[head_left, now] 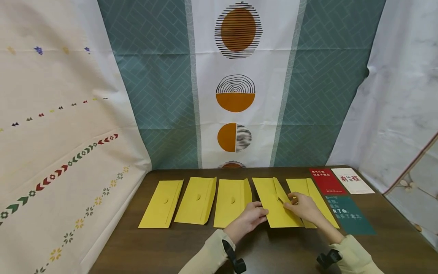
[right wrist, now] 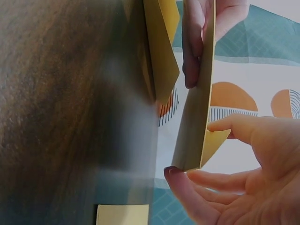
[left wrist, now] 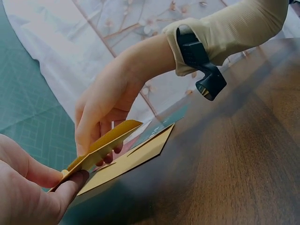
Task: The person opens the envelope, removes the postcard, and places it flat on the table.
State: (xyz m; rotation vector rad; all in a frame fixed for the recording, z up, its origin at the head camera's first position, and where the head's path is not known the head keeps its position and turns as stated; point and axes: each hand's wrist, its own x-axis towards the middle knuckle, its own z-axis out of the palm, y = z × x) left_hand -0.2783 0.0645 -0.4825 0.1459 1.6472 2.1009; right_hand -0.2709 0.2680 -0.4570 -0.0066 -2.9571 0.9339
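My left hand pinches a yellow envelope at its left edge, thumb on one face and fingers on the other. The envelope is tilted and lifted off the table. My right hand is at its right side, by the partly raised flap. In the right wrist view the right thumb presses the flap, and a fingertip meets the envelope's edge. Another yellow envelope lies on the table, partly hidden behind the right hand and the held one.
Several yellow envelopes lie in a row to the left on the dark wooden table. At the right lie a red card, a white card and a green card. Patterned cloths hang behind the table.
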